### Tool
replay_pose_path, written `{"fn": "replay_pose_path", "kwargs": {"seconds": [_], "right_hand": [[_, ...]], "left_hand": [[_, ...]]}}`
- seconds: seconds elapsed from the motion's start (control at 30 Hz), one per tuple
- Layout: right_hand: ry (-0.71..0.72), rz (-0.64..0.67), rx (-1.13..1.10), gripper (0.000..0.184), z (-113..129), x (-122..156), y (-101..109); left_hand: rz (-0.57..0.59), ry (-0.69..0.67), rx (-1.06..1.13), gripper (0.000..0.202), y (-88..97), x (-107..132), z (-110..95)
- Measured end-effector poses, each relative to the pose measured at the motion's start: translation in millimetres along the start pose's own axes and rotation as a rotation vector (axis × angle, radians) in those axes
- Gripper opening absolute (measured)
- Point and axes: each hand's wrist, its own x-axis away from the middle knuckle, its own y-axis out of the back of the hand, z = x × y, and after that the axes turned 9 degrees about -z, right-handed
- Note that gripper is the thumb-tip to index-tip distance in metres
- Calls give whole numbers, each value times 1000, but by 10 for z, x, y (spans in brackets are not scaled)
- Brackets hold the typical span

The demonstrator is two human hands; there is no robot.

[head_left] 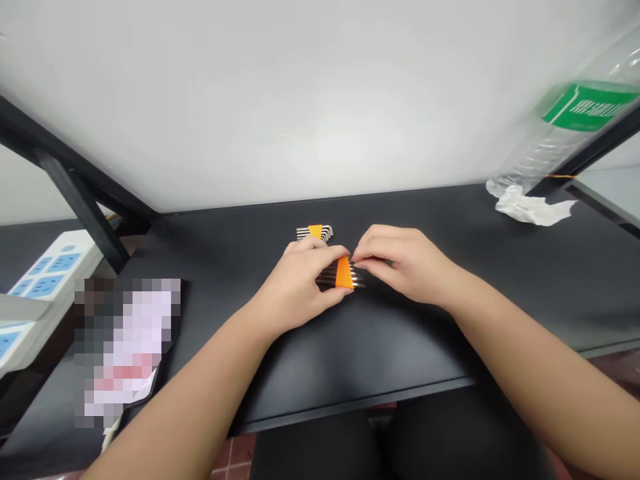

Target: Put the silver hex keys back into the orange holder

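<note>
My left hand (299, 283) is closed around an orange holder (344, 272) with several hex keys in it, just above the black table (350, 347). My right hand (400, 260) pinches the ends of the keys that stick out of the holder's right side. A second set of hex keys (315, 233) in an orange holder lies on the table just behind my hands.
A clear plastic bottle with a green label (575, 113) stands at the far right, a crumpled white tissue (533, 205) below it. A white and blue power strip (45, 267) lies at the left. A blurred-out object (127, 350) rests near the front left edge. A white wall rises behind the table.
</note>
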Motion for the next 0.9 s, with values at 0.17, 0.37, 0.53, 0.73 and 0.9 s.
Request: {"fn": "replay_pose_path", "kwargs": {"seconds": [0.17, 0.37, 0.53, 0.73, 0.9], "right_hand": [[-423, 0, -561, 22, -77, -29, -76], [-700, 203, -877, 36, -184, -24, -155], [-658, 229, -812, 31, -178, -27, -202], [-594, 214, -676, 21, -171, 2, -290], [-374, 31, -183, 10, -302, 5, -217]], "left_hand": [[-55, -108, 96, 41, 9, 22, -75], [23, -144, 210, 37, 48, 34, -136], [38, -93, 161, 36, 7, 36, -85], [97, -71, -6, 34, -60, 2, -28], [-59, -34, -56, 41, -71, -25, 71]]}}
